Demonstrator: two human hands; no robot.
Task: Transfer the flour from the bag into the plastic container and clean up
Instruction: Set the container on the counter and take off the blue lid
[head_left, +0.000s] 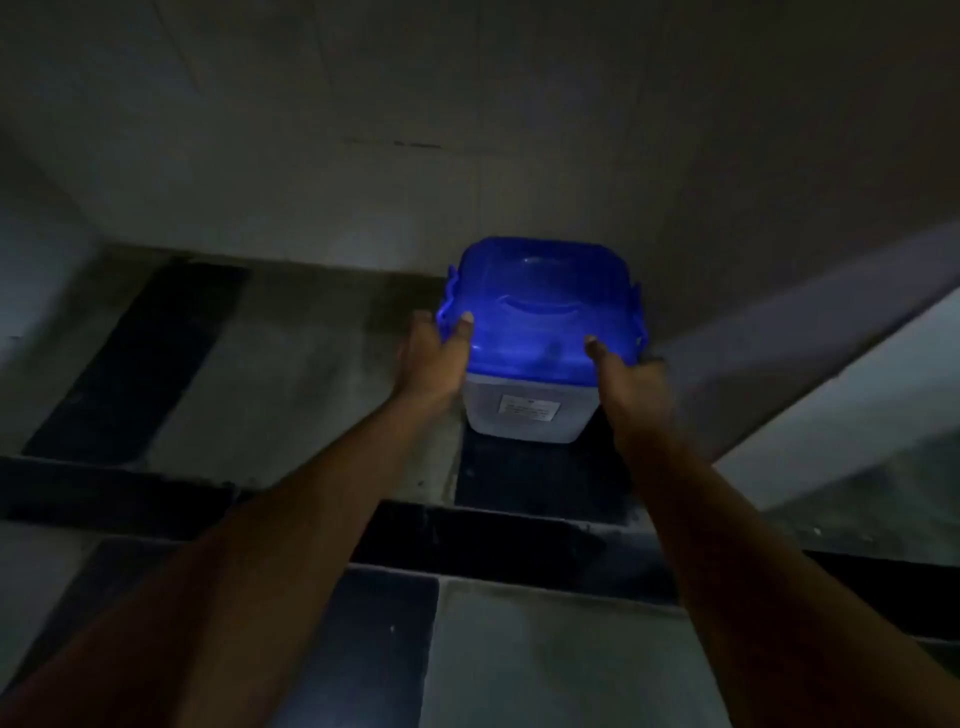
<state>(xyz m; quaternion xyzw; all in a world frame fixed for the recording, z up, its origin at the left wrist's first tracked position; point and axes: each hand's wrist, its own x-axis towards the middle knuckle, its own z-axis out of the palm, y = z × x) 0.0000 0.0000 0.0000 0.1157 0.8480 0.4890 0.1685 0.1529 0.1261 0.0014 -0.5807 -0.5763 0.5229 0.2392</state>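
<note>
Very dim shot, w/ both forearms cut off at the bottom edge and running up twd the middle. Nearest is a tiled front face in pale and dark squares, then a dark ledge edge (493, 540) crossing the view; detail there is hard to make out. Beyond it the shelf (291, 364), grey w/ dark patches, carries the plastic container (530, 410), which sits twd the back, close to the rear wall (467, 182). The left hand (434, 358) holds the container's left side, thumb hooked over the blue lid (540, 306), other fingers hidden behind the body. The right hand (628, 379) holds the right side, thumb tip on the lid edge, remaining fingers out of sight round the corner. The lid is on and has clip tabs at both sides and a curved recess on top. The body is translucent white; contents can't be told thru the wall in this light. A small white label (529, 409) sits on the front face, print too blurred to read. At right a pale slanted panel (810, 332) runs up to the frame edge, what it is unclear.
</note>
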